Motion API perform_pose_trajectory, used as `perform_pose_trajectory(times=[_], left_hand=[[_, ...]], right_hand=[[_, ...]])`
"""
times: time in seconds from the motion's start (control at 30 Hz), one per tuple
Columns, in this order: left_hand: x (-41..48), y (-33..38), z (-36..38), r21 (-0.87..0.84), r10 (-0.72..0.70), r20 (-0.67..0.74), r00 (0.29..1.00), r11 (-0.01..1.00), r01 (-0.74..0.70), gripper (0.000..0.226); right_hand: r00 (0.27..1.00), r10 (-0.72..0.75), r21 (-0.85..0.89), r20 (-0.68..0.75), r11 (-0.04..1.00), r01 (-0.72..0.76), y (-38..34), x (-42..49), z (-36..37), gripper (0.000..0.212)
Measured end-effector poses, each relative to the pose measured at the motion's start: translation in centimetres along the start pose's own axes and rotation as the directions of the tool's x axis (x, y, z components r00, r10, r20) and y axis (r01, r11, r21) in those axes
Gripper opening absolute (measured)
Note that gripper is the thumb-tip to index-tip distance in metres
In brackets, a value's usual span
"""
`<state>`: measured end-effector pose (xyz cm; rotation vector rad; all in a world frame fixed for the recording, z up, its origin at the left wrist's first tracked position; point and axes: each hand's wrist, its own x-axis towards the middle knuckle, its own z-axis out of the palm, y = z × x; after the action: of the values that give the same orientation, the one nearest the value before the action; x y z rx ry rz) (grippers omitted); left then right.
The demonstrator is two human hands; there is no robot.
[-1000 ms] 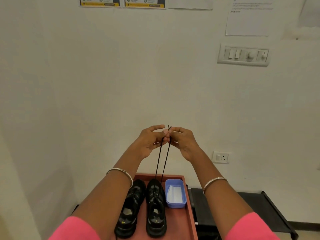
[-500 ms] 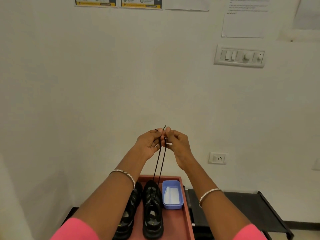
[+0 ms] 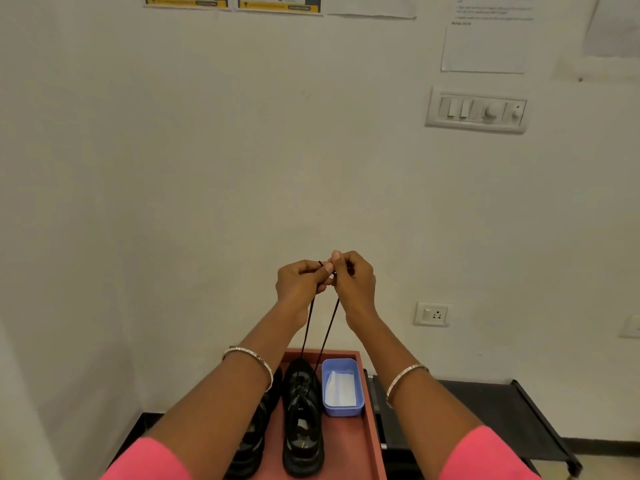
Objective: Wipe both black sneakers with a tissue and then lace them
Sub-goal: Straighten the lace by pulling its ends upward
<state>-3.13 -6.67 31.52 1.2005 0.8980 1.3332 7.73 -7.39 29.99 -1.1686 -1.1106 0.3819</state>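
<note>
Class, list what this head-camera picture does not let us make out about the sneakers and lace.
Left sneaker: head view, largely hidden behind the left forearm.
Lace ends: head view, covered by the pinching fingers of the left hand and right hand.
Posters: head view, cut off by the top edge, print too small.

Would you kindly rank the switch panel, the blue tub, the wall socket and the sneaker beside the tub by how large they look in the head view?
1. sneaker and switch panel: about alike, so not ranked.
2. blue tub.
3. wall socket.
</note>
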Motion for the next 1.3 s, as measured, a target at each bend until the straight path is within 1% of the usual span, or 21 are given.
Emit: perform_pose_trajectory(times=[0.1, 0.17, 0.2, 0.27, 0.3, 0.37, 0.43, 0.5, 0.53, 0.57, 0.6, 0.63, 0.7, 0.73, 0.77, 0.8, 0.87, 0.97, 1.17, 1.23, 1.3], left_hand=[[-0.1, 0.1, -0.2, 0.153, 0.168, 0.037, 0.985, 0.973, -0.171, 0.006], [0.2, 0.0, -0.6, 0.377, 0.353, 0.131, 0.926, 0.847, -0.376, 0.005], [0.4, -0.1, -0.9, 0.478, 0.43, 0.195, 0.881, 0.743, -0.468, 0.01], [0.8, -0.3, -1.7, 0.611, 0.555, 0.378, 0.741, 0.452, -0.65, 0.012], [0.9, -0.5, -2.0, 0.617, 0.583, 0.495, 0.644, 0.285, -0.733, 0.013], [1.2, -1.0, -2.6, 0.557, 0.549, 0.697, 0.461, -0.011, -0.83, 0.02], [1.4, -1.6, -3.0, 0.516, 0.486, 0.788, 0.379, -0.183, -0.837, 0.03], [1.5, -1.8, -2.9, 0.521, 0.479, 0.796, 0.37, -0.233, -0.821, 0.036], [1.5, -1.6, -2.7, 0.553, 0.496, 0.769, 0.404, -0.2, -0.809, 0.035], [1.5, -1.4, -2.4, 0.6, 0.524, 0.714, 0.464, -0.116, -0.791, 0.031], [1.6, -1.1, -2.0, 0.652, 0.543, 0.627, 0.559, 0.028, -0.758, 0.024], [1.7, -0.8, -1.6, 0.685, 0.532, 0.509, 0.676, 0.225, -0.693, 0.016], [1.8, 0.2, -0.9, 0.591, 0.37, 0.242, 0.897, 0.676, -0.439, 0.006], [2.0, 0.8, -0.7, 0.461, 0.22, 0.142, 0.965, 0.848, -0.261, 0.006], [2.1, 1.4, -0.5, 0.322, 0.049, 0.084, 0.995, 0.944, -0.073, 0.009], [2.2, 2.0, -0.3, 0.21, -0.109, 0.061, 0.992, 0.973, 0.094, 0.01], [2.4, 2.9, -0.5, 0.07, -0.297, 0.063, 0.953, 0.954, 0.292, 0.01], [2.8, 3.5, -1.1, -0.019, -0.375, 0.109, 0.92, 0.925, 0.379, 0.014], [3.2, 3.3, -1.8, -0.047, -0.429, 0.158, 0.889, 0.896, 0.441, 0.008], [3.4, 3.0, -1.9, -0.072, -0.422, 0.161, 0.892, 0.896, 0.437, 0.009], [3.9, 2.5, -2.3, -0.102, -0.382, 0.091, 0.92, 0.915, 0.39, 0.01]], right_hand=[[1.0, 0.023, -0.064, -0.005, 0.998, -0.023, -0.5, 0.5, 0.0, 0.029], [0.99, 0.141, -0.125, 0.023, 0.983, -0.137, -1.2, 0.9, 0.1, 0.03], [0.963, 0.265, -0.143, 0.057, 0.956, -0.254, -1.6, 1.1, 0.0, 0.029], [0.819, 0.549, -0.177, 0.164, 0.834, -0.523, -2.4, 1.7, -0.3, 0.025], [0.733, 0.645, -0.225, 0.214, 0.763, -0.606, -2.6, 1.9, -0.5, 0.024], [0.615, 0.74, -0.353, 0.273, 0.671, -0.651, -2.6, 2.4, -1.0, 0.029], [0.559, 0.774, -0.435, 0.298, 0.631, -0.642, -2.6, 2.7, -1.3, 0.031], [0.566, 0.764, -0.426, 0.311, 0.644, -0.635, -2.5, 3.0, -1.4, 0.03], [0.589, 0.742, -0.397, 0.32, 0.669, -0.628, -2.5, 2.9, -1.5, 0.029], [0.627, 0.705, -0.349, 0.331, 0.709, -0.613, -2.3, 2.9, -1.5, 0.029], [0.682, 0.647, -0.283, 0.34, 0.762, -0.582, -2.1, 2.7, -1.4, 0.028], [0.756, 0.567, -0.206, 0.326, 0.823, -0.529, -1.6, 2.4, -1.3, 0.025], [0.929, 0.324, -0.1, 0.18, 0.945, -0.31, -0.5, 1.4, -0.8, 0.029], [0.985, 0.152, -0.113, 0.082, 0.983, -0.142, 0.1, 0.7, -0.5, 0.033], [1.0, -0.015, -0.156, 0.021, 0.988, 0.018, 0.6, 0.0, -0.2, 0.034], [0.99, -0.144, -0.187, 0.006, 0.972, 0.143, 0.9, -0.7, 0.0, 0.033], [0.959, -0.28, -0.192, 0.036, 0.94, 0.281, 1.3, -2.0, 0.4, 0.023], [0.934, -0.354, -0.159, 0.048, 0.921, 0.357, 2.0, -2.5, 0.5, 0.017], [0.952, -0.283, -0.152, -0.113, 0.952, 0.265, 1.6, -1.6, 1.6, 0.014], [0.965, -0.209, -0.094, -0.159, 0.976, 0.196, 1.3, -1.2, 1.8, 0.013], [0.977, -0.082, 0.01, -0.199, 0.996, 0.086, 1.4, -0.8, 1.5, 0.012]])
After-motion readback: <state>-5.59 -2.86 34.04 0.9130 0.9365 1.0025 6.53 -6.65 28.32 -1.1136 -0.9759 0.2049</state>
